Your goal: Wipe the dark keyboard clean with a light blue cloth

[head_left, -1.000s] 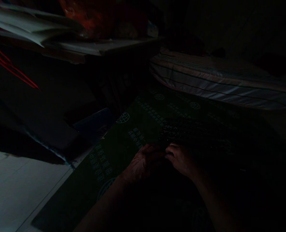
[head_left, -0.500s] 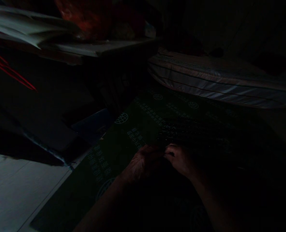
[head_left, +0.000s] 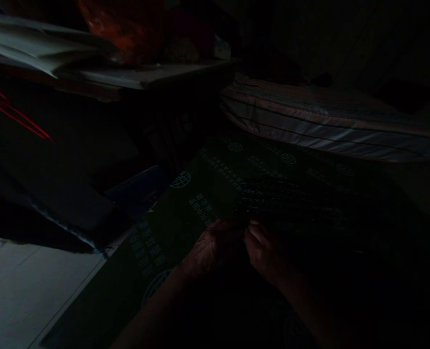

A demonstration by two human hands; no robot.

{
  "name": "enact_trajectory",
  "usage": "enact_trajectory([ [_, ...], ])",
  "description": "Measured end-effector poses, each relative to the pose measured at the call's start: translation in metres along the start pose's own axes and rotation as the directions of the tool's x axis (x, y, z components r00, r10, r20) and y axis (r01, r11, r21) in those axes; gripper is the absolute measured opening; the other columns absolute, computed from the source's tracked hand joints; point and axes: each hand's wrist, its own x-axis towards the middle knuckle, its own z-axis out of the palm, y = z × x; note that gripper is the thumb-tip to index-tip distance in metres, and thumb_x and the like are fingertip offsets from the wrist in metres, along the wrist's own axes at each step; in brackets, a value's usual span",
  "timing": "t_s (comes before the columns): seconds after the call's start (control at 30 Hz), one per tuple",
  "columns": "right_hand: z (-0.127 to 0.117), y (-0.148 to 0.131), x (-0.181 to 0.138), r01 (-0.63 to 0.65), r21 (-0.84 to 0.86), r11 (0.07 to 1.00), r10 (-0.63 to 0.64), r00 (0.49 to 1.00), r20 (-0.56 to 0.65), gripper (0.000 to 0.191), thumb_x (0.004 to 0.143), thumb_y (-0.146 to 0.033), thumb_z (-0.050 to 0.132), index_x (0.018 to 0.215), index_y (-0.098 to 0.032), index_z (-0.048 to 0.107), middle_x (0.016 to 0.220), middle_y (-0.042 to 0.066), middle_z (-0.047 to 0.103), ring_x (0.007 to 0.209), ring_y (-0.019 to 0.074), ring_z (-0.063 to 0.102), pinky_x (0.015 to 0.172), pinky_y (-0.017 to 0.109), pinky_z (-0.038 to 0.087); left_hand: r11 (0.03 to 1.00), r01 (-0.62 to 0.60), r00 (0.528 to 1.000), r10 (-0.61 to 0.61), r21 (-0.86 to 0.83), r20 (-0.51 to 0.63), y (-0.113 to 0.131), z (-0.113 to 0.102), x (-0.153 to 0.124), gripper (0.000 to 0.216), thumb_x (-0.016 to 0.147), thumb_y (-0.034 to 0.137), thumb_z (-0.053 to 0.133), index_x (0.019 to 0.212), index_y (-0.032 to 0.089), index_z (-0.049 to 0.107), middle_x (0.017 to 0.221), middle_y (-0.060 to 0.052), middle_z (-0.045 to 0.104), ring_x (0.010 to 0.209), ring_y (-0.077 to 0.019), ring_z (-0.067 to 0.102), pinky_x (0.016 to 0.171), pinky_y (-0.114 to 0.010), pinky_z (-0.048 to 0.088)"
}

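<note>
The scene is very dark. My left hand (head_left: 211, 247) and my right hand (head_left: 263, 252) are close together over a dark green printed sheet (head_left: 178, 213) with white lettering and globe marks. Both have their fingers curled and meet at the near edge of a heap of small dark glinting pieces (head_left: 265, 201) lying on the sheet. Whatever is pinched between the fingers is too dark to name.
A striped, shiny rolled bundle (head_left: 320, 121) lies at the back right. A low shelf or tabletop (head_left: 152, 75) holds papers and an orange bag (head_left: 120, 29) at the upper left. Red cords (head_left: 14, 118) hang at the left. Pale floor (head_left: 29, 286) shows at the lower left.
My right hand has drawn slightly nearer and toward my left hand, so the fingers now touch. The view has shifted a little to the right.
</note>
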Motion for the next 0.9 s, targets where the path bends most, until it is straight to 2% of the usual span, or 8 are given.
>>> enact_trajectory([
  [0.17, -0.001, -0.005, -0.005, 0.089, -0.216, 0.972, -0.085, 0.996, 0.026, 0.031, 0.083, -0.005, 0.045, 0.105, -0.006, 0.067, 0.112, 0.018, 0.065, 0.109, 0.0304, 0.058, 0.094, 0.041, 0.049, 1.0, 0.005, 0.999, -0.006, 0.028, 0.032, 0.003, -0.002, 0.0, 0.031, 0.094, 0.026, 0.045, 0.119, 0.02, 0.061, 0.121, -0.01, 0.062, 0.11, -0.0206, 0.057, 0.095, -0.038, 0.049],
  [0.3, -0.001, -0.006, -0.006, 0.13, -0.249, 0.96, -0.118, 0.991, 0.061, 0.036, 0.081, -0.002, 0.041, 0.106, -0.005, 0.067, 0.114, 0.02, 0.064, 0.1, 0.0295, 0.061, 0.091, 0.043, 0.051, 0.999, 0.006, 0.998, -0.009, 0.05, 0.055, 0.004, -0.003, 0.001, 0.032, 0.094, 0.024, 0.043, 0.12, 0.02, 0.061, 0.121, -0.01, 0.062, 0.11, -0.0212, 0.057, 0.095, -0.039, 0.049],
  [0.43, 0.0, -0.006, -0.004, 0.057, -0.18, 0.982, -0.043, 0.996, 0.08, 0.034, 0.083, -0.004, 0.042, 0.108, -0.007, 0.066, 0.114, 0.019, 0.064, 0.1, 0.0286, 0.061, 0.092, 0.043, 0.05, 0.999, 0.008, 1.0, -0.009, 0.046, 0.028, 0.002, -0.001, 0.0, 0.032, 0.094, 0.025, 0.043, 0.12, 0.019, 0.061, 0.121, -0.01, 0.062, 0.107, -0.0208, 0.058, 0.091, -0.039, 0.051],
  [0.57, -0.001, -0.003, -0.002, -0.045, -0.055, 0.997, 0.049, 0.995, 0.088, 0.028, 0.088, -0.01, 0.044, 0.105, -0.013, 0.067, 0.11, 0.014, 0.067, 0.094, 0.0243, 0.063, 0.087, 0.037, 0.053, 0.999, 0.014, 1.0, -0.014, 0.041, 0.005, -0.002, 0.001, -0.002, 0.031, 0.093, 0.025, 0.045, 0.119, 0.018, 0.061, 0.121, -0.011, 0.061, 0.108, -0.0205, 0.058, 0.092, -0.038, 0.052],
  [0.77, 0.005, 0.001, -0.006, -0.157, 0.121, 0.98, 0.158, 0.987, -0.001, 0.027, 0.092, -0.016, 0.045, 0.109, -0.015, 0.066, 0.114, 0.012, 0.067, 0.1, 0.0224, 0.064, 0.089, 0.034, 0.053, 0.996, -0.008, 1.0, 0.008, 0.087, -0.006, -0.005, 0.002, -0.005, 0.033, 0.093, 0.024, 0.045, 0.123, 0.022, 0.058, 0.122, -0.01, 0.06, 0.106, -0.0205, 0.059, 0.09, -0.038, 0.053],
  [0.9, 0.007, 0.004, -0.006, -0.201, 0.185, 0.962, 0.203, 0.979, 0.01, 0.025, 0.092, -0.018, 0.045, 0.103, -0.018, 0.068, 0.111, 0.011, 0.068, 0.098, 0.0216, 0.065, 0.087, 0.033, 0.055, 0.993, -0.008, 1.0, 0.007, 0.116, 0.013, -0.008, 0.003, -0.005, 0.033, 0.093, 0.024, 0.046, 0.124, 0.024, 0.058, 0.124, -0.009, 0.06, 0.106, -0.02, 0.059, 0.089, -0.036, 0.054],
])
